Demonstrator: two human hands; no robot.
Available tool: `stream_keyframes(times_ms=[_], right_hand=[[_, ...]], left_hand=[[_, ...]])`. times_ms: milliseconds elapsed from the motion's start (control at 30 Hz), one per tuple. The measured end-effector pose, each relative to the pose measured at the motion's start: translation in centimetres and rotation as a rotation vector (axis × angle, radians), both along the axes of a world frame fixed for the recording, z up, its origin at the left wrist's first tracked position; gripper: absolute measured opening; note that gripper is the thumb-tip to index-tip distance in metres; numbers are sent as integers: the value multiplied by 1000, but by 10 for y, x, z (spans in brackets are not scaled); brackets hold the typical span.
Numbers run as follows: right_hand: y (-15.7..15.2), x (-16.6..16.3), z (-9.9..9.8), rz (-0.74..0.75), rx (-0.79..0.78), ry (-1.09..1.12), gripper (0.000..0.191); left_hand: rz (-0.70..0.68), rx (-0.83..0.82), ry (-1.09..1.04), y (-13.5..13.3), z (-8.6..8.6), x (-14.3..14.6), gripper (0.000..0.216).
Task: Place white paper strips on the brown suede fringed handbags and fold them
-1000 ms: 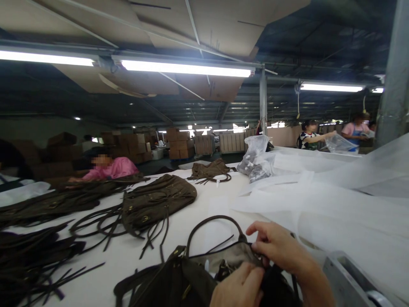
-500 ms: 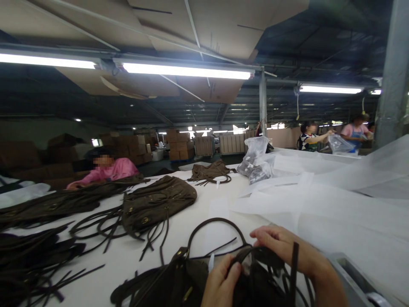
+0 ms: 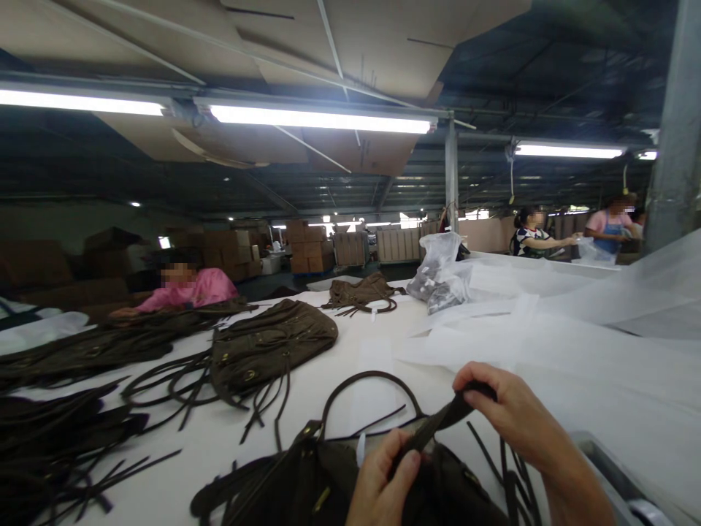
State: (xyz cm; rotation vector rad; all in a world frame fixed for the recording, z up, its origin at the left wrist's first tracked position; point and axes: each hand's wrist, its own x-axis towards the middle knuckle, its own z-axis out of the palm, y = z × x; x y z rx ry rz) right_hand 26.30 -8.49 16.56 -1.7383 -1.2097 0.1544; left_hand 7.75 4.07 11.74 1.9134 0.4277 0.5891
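A dark brown handbag (image 3: 307,482) lies on the white table directly before me, its round handle (image 3: 372,376) standing up at the far side. My left hand (image 3: 386,475) pinches a dark strap of this bag near its opening. Farther along, my right hand (image 3: 496,394) grips the same strap (image 3: 446,415), which stretches up and to the right between the two hands. Thin dark cords (image 3: 512,467) dangle below my right wrist. A small white tag (image 3: 361,447) shows by the bag's opening. The bag's near side is cut off by the frame.
Several similar bags (image 3: 274,343) lie ahead and to the left. White sheets (image 3: 548,365) cover the table's right side, with a clear plastic bag (image 3: 438,274) behind. A grey bin (image 3: 602,460) sits at lower right. A person in pink (image 3: 189,288) leans over the far left.
My right hand has closed on the strap and drawn it up and right, so it is now stretched from my left hand. My left hand stays nearly in place.
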Motion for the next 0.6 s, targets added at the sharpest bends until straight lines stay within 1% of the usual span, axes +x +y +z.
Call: stream_keyframes(times_ms=[67,167,200,233,333,400,433,467,533,600], right_hand=[[1,1,0,17,69,-20,22],[1,-1,1,83,149,2,24],[1,-4,2,119,159,13,23],[1,-7,5,152,159,18,23],[1,-23,15,218,98,7,27],[2,-37,23,277,45,17,30],[4,-45,26,309,20,26,32],[6,-52,28,332,-3,32,33],[12,-66,29,357,-51,20,34],[18,-77,29,378,-90,-7,35]], left_hand=[[-94,72,27,0,9,-5,28],[-283,201,20,0,23,-12,28],[-316,223,11,-1,27,-14,30],[-319,227,9,-2,30,-15,32],[-197,153,55,-9,32,-16,39],[-123,55,44,-15,29,-14,30],[-101,8,9,-18,26,-12,24],[-89,-33,-35,-21,22,-10,23],[-63,-97,-137,-24,15,-5,35],[-21,-148,-184,-27,8,-1,38]])
